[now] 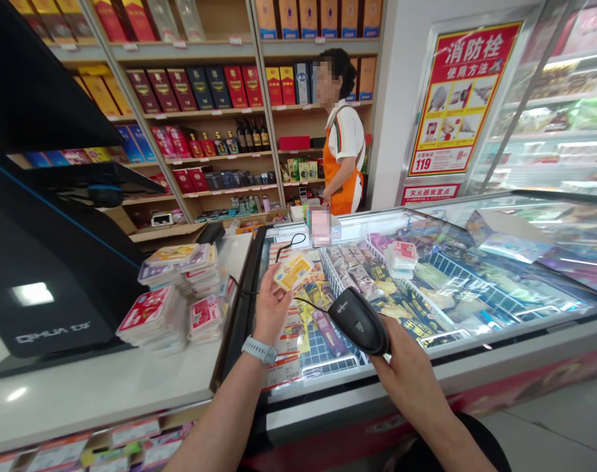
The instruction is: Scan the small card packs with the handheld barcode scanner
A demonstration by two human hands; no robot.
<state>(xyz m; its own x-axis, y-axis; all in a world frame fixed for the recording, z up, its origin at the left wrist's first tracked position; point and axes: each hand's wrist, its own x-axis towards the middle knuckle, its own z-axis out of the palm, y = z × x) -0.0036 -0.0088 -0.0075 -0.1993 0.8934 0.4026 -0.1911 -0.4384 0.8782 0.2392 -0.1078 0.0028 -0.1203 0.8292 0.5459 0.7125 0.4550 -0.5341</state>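
My left hand [272, 298] pinches a small flat pack with a yellow and white label [293, 270], its printed face turned up. A grey watch strap circles that wrist. In my right hand [409, 357] is a black barcode scanner [360, 320], its head angled toward the pack and its cable running off to the left. Both hands are above the glass top of a freezer chest [278, 406]. Left of my hands, several stacks of similar flat packs [151, 314] stand on the white counter [82, 400]. A smaller stack [402, 259] rests on the freezer glass.
A black checkout terminal [47, 275] stands at the left of the counter. An open carton [504, 236] lies on the freezer's right side. Beyond the freezer, a person in an orange apron [340, 174] stands before shelves of boxes and bottles [214, 115].
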